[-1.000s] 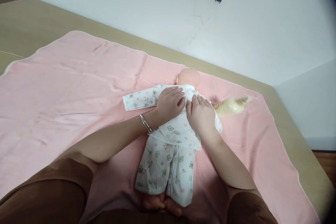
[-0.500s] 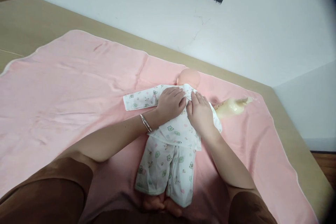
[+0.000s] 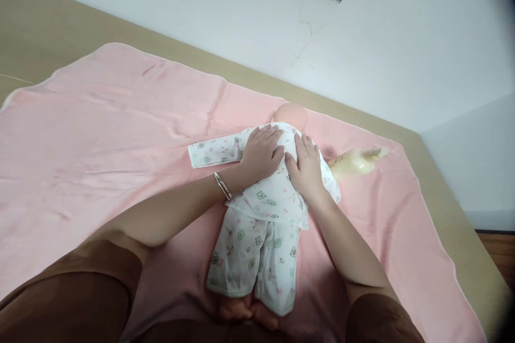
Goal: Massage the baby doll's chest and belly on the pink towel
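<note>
— What's laid out there?

— A big pink blanket point(image 3: 120, 134) spread over the tan counter point(image 3: 48, 32), which runs up to a white wall. On it, toward three o'clock of the blanket's middle, lies a baby doll point(image 3: 263, 209) on its back, bald head point(image 3: 290, 116) at twelve, bare feet at six.

— Dressed?

— White printed top point(image 3: 273, 195) and trousers point(image 3: 253, 262). One sleeve point(image 3: 213, 153) sticks out flat at nine; its bare arm point(image 3: 356, 163) lies out at three.

— And the hands?

— Both flat on the chest. The left hand point(image 3: 261, 153), a bangle point(image 3: 222, 186) at its wrist, has its fingers point(image 3: 267, 134) slightly spread, pressing the cloth. The right hand point(image 3: 306, 163) rests beside it, fingers close together, palm down. Neither pinches anything that I can see.

— How would it handle?

— Light, I'd guess, the cloth thin and apt to bunch. The limbs look like hard plastic. I'd hold the torso, not a sleeve.
</note>
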`<action>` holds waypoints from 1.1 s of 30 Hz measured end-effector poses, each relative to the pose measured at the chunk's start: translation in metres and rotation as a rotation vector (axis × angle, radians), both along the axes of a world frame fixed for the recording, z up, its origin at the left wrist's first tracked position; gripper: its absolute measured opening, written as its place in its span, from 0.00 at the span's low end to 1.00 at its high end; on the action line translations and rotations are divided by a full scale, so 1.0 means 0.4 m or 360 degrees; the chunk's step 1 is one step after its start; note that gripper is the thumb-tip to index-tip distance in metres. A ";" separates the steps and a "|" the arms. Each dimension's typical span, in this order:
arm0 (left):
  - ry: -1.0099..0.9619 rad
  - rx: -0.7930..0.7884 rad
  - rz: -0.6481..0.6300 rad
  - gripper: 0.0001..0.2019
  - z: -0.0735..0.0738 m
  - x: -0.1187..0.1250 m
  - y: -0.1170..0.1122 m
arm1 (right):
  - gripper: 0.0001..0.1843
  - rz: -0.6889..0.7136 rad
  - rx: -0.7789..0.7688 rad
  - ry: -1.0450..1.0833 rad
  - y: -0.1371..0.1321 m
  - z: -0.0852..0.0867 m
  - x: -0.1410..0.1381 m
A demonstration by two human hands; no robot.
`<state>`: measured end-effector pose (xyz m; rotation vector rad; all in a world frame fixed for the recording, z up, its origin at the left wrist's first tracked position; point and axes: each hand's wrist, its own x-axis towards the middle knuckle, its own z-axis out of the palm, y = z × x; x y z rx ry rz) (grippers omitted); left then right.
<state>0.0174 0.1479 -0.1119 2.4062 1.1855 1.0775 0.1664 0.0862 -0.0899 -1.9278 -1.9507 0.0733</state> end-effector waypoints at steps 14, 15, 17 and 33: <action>-0.0058 -0.0005 -0.0011 0.22 -0.003 -0.001 0.005 | 0.31 0.0030 0.0069 0.0008 -0.004 -0.007 0.001; -0.0065 -0.0004 -0.0013 0.22 -0.004 0.000 0.005 | 0.31 0.0028 0.0069 0.0000 -0.004 -0.007 0.000; -0.0081 -0.0002 -0.0013 0.22 -0.005 0.000 0.006 | 0.31 0.0024 0.0063 -0.0012 -0.005 -0.007 0.000; -0.0112 0.0007 -0.0036 0.21 -0.009 -0.001 0.010 | 0.31 0.0002 0.0090 -0.0009 -0.021 0.001 -0.015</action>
